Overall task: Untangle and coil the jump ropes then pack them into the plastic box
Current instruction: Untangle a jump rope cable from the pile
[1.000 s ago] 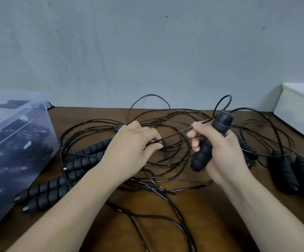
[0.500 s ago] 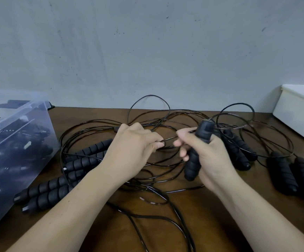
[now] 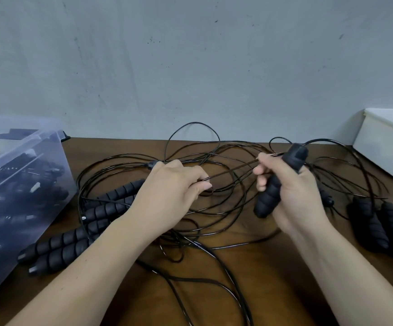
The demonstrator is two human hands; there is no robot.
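A tangle of thin black jump rope cords (image 3: 216,161) sprawls over the brown table (image 3: 249,285). My right hand (image 3: 291,191) grips a black ribbed foam handle (image 3: 268,196), held upright above the cords. My left hand (image 3: 174,196) pinches a cord that runs taut toward the top of that handle. Several more black handles (image 3: 73,241) lie at the left beside the clear plastic box (image 3: 24,161), which holds coiled ropes. Two further handles (image 3: 378,222) lie at the right.
A white plastic container (image 3: 385,147) with something pink inside stands at the back right. A grey wall closes off the table's far edge. Loose cords trail toward the near edge between my forearms.
My right hand came in toward the left hand with the handle, then moved back out to the right and up, and the cord between the hands is taut again. The left hand has hardly moved.
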